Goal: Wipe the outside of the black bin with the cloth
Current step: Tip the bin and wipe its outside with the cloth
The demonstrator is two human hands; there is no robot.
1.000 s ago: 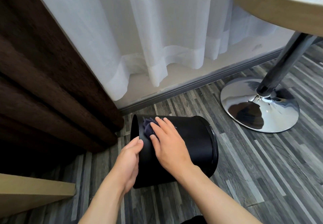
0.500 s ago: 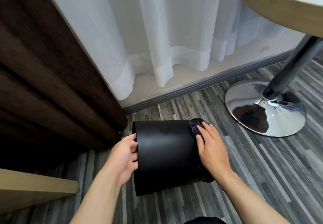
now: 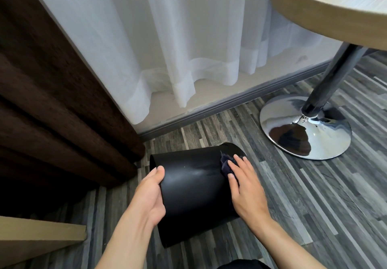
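The black bin (image 3: 192,187) lies on its side on the striped grey floor, its round wall facing up. My left hand (image 3: 151,197) grips its left end, thumb on top of the wall. My right hand (image 3: 245,187) lies flat on the bin's right part and presses a dark blue cloth (image 3: 225,165) against the wall. Only a crumpled bit of the cloth shows beyond my fingertips; the rest is under my palm.
A brown curtain (image 3: 52,111) hangs at the left, a white sheer curtain (image 3: 178,48) behind the bin. A round table (image 3: 335,6) stands at the right on a chrome foot (image 3: 303,130). A beige board edge (image 3: 37,239) juts in at the lower left.
My right hand slid the cloth from the bin's left end across to its right part. The bin's near end has swung slightly left.
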